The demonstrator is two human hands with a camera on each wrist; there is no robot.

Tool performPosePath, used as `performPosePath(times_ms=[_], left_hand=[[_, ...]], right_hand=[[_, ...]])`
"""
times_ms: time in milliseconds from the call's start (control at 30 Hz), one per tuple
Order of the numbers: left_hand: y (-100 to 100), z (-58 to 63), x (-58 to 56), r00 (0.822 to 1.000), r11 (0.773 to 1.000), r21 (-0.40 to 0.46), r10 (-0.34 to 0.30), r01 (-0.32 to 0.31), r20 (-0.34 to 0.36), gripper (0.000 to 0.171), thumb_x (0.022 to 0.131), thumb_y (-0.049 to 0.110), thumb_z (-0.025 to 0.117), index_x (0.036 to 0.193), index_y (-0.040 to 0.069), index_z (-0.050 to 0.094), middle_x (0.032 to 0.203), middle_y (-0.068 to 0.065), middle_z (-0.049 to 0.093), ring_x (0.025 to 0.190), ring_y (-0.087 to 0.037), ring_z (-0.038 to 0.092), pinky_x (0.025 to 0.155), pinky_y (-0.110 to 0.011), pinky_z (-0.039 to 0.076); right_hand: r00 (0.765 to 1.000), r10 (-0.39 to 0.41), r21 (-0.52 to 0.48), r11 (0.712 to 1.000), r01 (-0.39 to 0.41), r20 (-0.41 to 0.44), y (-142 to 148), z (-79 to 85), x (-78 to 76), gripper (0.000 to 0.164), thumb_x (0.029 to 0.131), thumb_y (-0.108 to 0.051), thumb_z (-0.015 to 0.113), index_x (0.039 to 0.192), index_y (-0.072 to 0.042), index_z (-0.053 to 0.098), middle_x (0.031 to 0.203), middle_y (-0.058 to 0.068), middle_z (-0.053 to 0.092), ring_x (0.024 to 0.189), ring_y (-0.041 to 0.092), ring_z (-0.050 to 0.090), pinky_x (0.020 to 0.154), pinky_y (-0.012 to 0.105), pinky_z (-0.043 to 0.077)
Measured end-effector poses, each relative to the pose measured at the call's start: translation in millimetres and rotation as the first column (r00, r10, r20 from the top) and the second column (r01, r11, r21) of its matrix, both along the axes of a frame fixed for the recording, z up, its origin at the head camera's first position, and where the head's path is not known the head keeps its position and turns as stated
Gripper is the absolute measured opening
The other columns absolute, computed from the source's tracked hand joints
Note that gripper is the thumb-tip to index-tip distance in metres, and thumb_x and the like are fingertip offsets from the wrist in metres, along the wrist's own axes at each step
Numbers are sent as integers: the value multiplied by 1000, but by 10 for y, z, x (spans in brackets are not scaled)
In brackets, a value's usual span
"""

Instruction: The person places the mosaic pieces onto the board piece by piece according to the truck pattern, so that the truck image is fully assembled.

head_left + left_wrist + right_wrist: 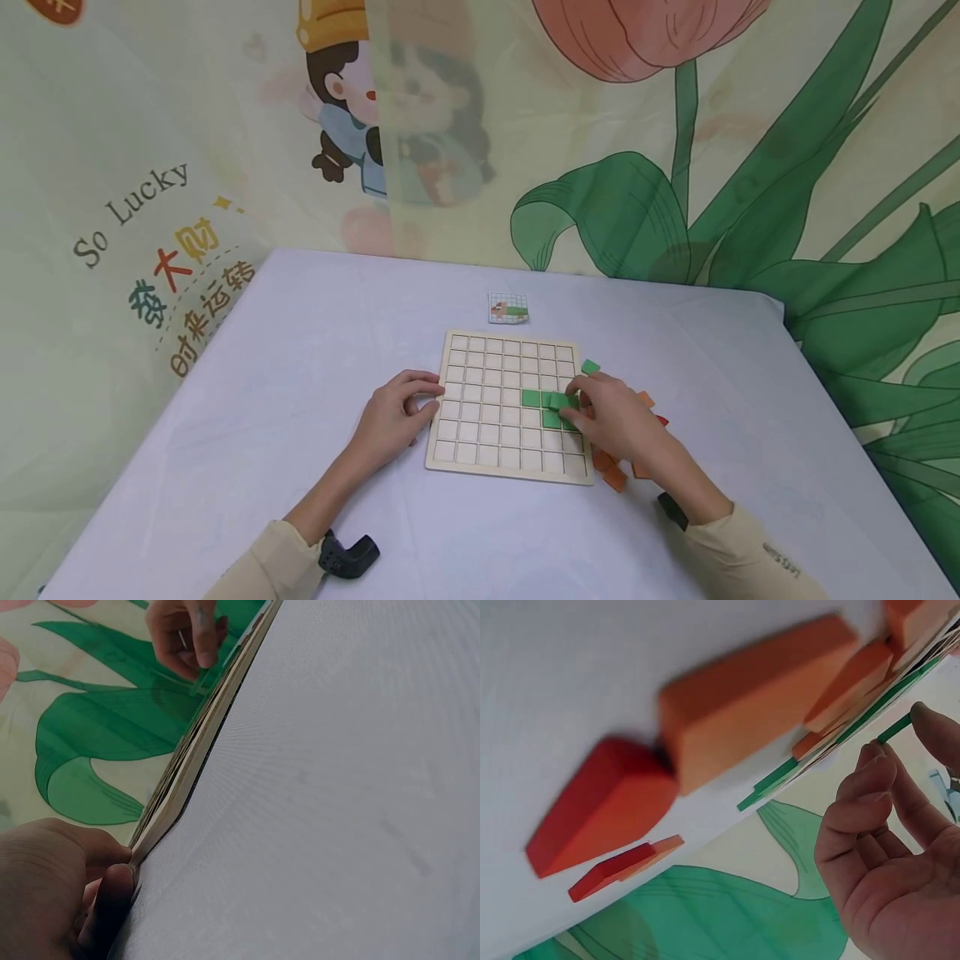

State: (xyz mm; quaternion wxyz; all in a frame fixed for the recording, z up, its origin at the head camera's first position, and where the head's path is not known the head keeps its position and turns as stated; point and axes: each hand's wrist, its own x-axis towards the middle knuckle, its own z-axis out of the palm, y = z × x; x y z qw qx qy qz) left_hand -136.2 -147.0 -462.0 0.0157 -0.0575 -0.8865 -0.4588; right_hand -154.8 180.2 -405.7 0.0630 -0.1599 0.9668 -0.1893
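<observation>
On the white-covered table lies a square wooden grid board [481, 434] with several green tiles [531, 398] set in cells on its right side. My right hand [621, 418] is over the board's right edge, pinching a green tile [896, 728] between thumb and finger. That tile is tilted above the other green ones. At the board's left edge my left hand [390, 417] touches the wooden rim [196, 761] with thumb and fingertips. Its other fingers are partly hidden.
Several orange tiles [615, 477] and a red tile [604, 802] lie right of the board, partly under my right hand. A loose green tile [591, 367] is near the upper right edge. Behind the board lies a small picture card [508, 308]. A printed cloth [450, 225] hangs behind the table.
</observation>
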Motion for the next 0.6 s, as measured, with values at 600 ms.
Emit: performPosePath(times_ms=[600], left_hand=[[5, -19, -11, 1000, 1000, -2, 8, -8, -3, 22, 96, 10, 75, 117, 9, 79, 136, -1, 69, 55, -9, 53, 50, -23, 45]], right_hand=[[998, 57, 61, 997, -57, -1, -248, -66, 82, 25, 92, -26, 83, 113, -13, 75, 93, -2, 65, 82, 12, 57, 72, 28, 51]])
